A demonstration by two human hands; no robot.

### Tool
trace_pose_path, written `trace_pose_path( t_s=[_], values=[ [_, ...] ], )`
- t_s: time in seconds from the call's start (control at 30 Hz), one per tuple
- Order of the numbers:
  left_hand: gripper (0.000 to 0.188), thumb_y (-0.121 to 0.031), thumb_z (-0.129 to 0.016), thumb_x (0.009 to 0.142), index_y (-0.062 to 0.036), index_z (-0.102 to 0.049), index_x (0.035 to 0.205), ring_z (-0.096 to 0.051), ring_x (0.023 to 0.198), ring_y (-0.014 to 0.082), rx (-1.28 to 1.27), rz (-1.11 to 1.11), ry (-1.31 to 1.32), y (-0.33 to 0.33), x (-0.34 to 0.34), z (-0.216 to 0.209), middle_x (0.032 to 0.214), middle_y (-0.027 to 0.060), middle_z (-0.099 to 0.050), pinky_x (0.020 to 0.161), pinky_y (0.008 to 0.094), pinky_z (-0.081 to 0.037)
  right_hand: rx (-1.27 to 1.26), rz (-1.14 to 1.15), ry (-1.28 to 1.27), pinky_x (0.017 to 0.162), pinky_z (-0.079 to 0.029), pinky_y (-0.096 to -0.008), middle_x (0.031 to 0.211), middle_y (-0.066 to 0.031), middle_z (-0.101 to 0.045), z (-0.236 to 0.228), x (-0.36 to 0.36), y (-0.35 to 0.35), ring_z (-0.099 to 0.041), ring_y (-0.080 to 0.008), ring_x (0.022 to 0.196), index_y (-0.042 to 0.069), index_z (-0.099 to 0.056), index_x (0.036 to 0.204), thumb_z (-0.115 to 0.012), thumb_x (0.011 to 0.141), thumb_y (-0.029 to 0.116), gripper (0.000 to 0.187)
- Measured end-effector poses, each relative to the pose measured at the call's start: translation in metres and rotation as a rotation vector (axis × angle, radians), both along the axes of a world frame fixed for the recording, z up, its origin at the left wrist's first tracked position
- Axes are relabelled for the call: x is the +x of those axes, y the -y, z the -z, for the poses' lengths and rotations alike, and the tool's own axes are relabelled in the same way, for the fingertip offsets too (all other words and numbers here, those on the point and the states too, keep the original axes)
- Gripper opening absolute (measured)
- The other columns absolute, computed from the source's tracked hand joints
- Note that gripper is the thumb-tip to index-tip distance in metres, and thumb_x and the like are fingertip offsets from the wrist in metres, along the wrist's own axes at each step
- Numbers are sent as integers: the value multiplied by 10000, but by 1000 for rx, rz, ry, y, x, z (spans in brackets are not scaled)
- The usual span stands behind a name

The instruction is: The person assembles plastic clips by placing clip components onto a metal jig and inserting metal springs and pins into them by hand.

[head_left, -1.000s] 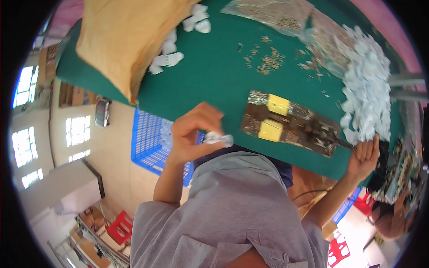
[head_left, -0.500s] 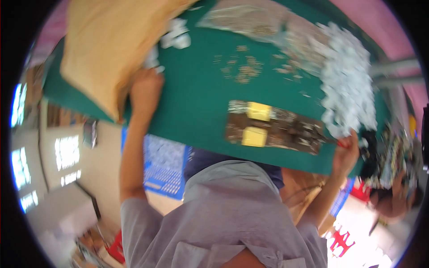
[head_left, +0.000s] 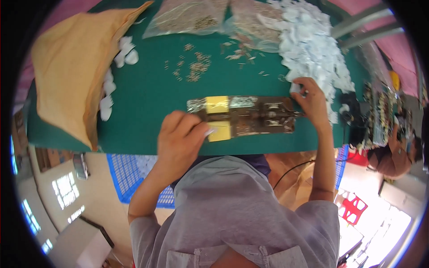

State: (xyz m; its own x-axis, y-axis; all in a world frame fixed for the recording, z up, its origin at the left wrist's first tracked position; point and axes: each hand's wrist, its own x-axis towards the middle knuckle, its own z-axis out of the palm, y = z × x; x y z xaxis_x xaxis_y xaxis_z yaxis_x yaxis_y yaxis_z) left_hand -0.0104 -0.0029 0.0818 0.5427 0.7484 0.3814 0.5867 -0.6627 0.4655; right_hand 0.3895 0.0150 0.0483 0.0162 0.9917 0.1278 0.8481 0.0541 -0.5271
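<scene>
the right hand (head_left: 315, 102) pinches a white piece (head_left: 295, 88) between thumb and forefinger at the near-left edge of the heap of white cutouts (head_left: 308, 49), a hold that seems to suit something thin and light. the left hand (head_left: 178, 135) has its fingers curled at the left end of the brown taped board (head_left: 250, 123), by its yellow pads (head_left: 217, 104); a pale bit shows at the fingertips, but whether they grip it cannot be told. the board lies lengthwise before the person, probably so both hands reach it easily. small loose parts (head_left: 197, 68) and clear plastic bags (head_left: 183, 15) sit beyond it, likely left there to free the near edge. a tan paper sack (head_left: 71, 67) lies at the left. no writing is legible on board, bags or sack.
</scene>
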Motion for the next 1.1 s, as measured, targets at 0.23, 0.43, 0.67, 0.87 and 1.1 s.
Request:
trace_pose_path(
  t_s=[0.23, 0.43, 0.67, 0.87, 1.1],
  values=[
    [162, -138, -696, 774, -50, -700, 910, -566, 980, 228, 209, -56, -217, 14, 10, 29, 984, 42, -599, 843, 396, -459, 32, -7, -71, 861, -569, -289, 1095, -79, -730, -1, 3, -5, -705, -158, 941, 62, -738, 1272, -708, 987, 11, 291],
    [94, -179, -689, 713, -90, -690, 745, -562, 975, 181, 355, -118, 5, 24, 19, 53, 903, 9, -564, 828, 342, -459, 143, -124, -35, 768, -530, -291, 1101, -64, -729, -18, -44, -8, -651, -147, 866, 16, -764, 1219, -695, 1004, 3, 226],
    [114, -214, -685, 762, -115, -743, 770, -565, 1014, 173, 354, -221, -91, 14, 34, 44, 931, -10, -606, 845, 348, -456, 108, -358, -76, 817, -543, -307, 1113, -96, -727, -41, -130, -7, -670, -182, 956, 18, -771, 1227, -697, 977, -47, 269],
    [365, -195, -712, 855, -157, -664, 1214, -590, 1087, 248, 172, -259, 146, 3, 22, 55, 1128, 28, -664, 943, 438, -455, 44, -381, -139, 822, -569, -323, 1062, -115, -736, -34, -172, -6, -706, -223, 917, 52, -791, 1196, -742, 936, -29, 277],
    [901, -35, -847, 759, -98, -451, 1566, -554, 1263, 330, -146, -163, 396, -4, 9, 66, 1300, 43, -715, 1102, 466, -436, -242, -414, -410, 790, -566, -312, 994, -94, -783, -25, -167, -16, -711, -185, 873, 25, -816, 1061, -794, 910, 66, 158]
  ],
)
